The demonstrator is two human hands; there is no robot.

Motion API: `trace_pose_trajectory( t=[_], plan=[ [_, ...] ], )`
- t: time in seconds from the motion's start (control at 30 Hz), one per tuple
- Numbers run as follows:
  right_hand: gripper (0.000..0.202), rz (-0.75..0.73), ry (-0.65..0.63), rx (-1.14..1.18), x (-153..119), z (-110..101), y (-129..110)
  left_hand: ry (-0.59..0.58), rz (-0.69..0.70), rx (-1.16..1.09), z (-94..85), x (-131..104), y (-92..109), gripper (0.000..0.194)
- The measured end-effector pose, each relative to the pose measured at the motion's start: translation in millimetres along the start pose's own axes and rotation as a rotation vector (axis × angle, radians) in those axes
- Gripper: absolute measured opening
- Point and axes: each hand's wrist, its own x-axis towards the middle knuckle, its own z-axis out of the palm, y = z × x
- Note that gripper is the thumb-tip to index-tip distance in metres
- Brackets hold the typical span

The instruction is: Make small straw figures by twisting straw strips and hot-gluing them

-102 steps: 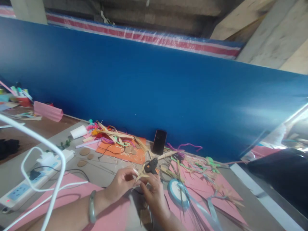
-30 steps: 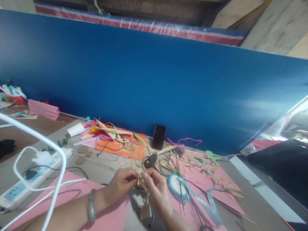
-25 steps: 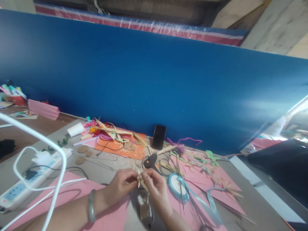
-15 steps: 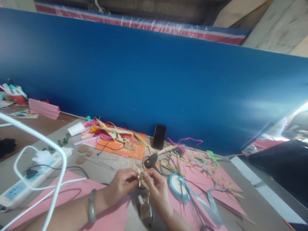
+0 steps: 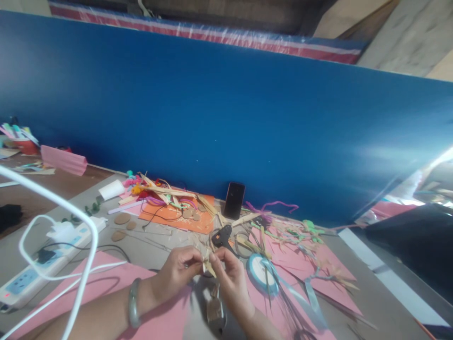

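Observation:
Both hands meet at the lower middle of the view. My left hand [image 5: 182, 267], with a pale green bangle on its wrist, pinches one side of a small piece of pale dried husk [image 5: 208, 267]. The thumb and fingers of my right hand [image 5: 231, 278] grip the same piece from the other side. Just beyond the fingers lies a black glue gun [image 5: 222, 236]. Below the hands, a small brown object [image 5: 214, 309] with a shiny edge rests on the grey table; what it is I cannot make out.
A phone [image 5: 234, 200] leans against the blue partition [image 5: 219, 113]. Right of my hands are a ribbon roll [image 5: 262, 275], wires and pink paper [image 5: 336, 264]. At left lie a power strip [image 5: 26, 278] and a looping white cable [image 5: 92, 236]. Orange paper [image 5: 170, 218] carries scraps.
The husk piece has turned slightly between my fingertips. Both hands stay almost in place.

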Motion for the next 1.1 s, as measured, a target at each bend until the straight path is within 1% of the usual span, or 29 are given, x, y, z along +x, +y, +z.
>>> trace_pose_trajectory(
  t=[0.07, 0.13, 0.3, 0.4, 0.53, 0.7, 0.87, 1.0, 1.1],
  plan=[
    [0.036, 0.002, -0.028, 0.028, -0.2, -1.1, -0.3, -0.009, 0.001, -0.018, -0.2, 0.3, -0.7, 0.033],
    [0.035, -0.026, -0.049, 0.031, 0.3, -3.7, -0.5, -0.029, 0.011, -0.014, -0.4, 0.6, -3.0, 0.033],
    [0.021, -0.106, -0.138, 0.0, 3.7, -13.1, -2.9, -0.066, 0.015, 0.03, 0.3, 0.2, -12.0, 0.028],
    [0.021, -0.11, -0.155, -0.012, 5.1, -15.9, -4.9, -0.078, 0.019, 0.055, 0.8, -0.8, -14.9, 0.03],
    [0.026, -0.039, -0.177, -0.002, 3.9, -13.8, -6.5, -0.105, 0.056, 0.073, 0.3, -1.6, -14.5, 0.034],
    [0.031, 0.078, -0.141, 0.081, 0.8, -8.3, -3.0, -0.107, 0.085, 0.118, -0.5, -0.5, -12.1, 0.036],
    [0.031, 0.097, -0.09, 0.109, 3.2, -6.2, -0.9, -0.129, 0.138, 0.128, -1.3, -1.1, -9.0, 0.037],
    [0.029, 0.169, -0.107, 0.145, 5.3, -5.2, -3.0, -0.155, 0.158, 0.135, -1.6, -1.3, -9.6, 0.036],
    [0.028, 0.172, -0.125, 0.148, 6.0, -5.6, -3.0, -0.163, 0.145, 0.134, -1.6, -0.3, -12.5, 0.037]
  ],
)
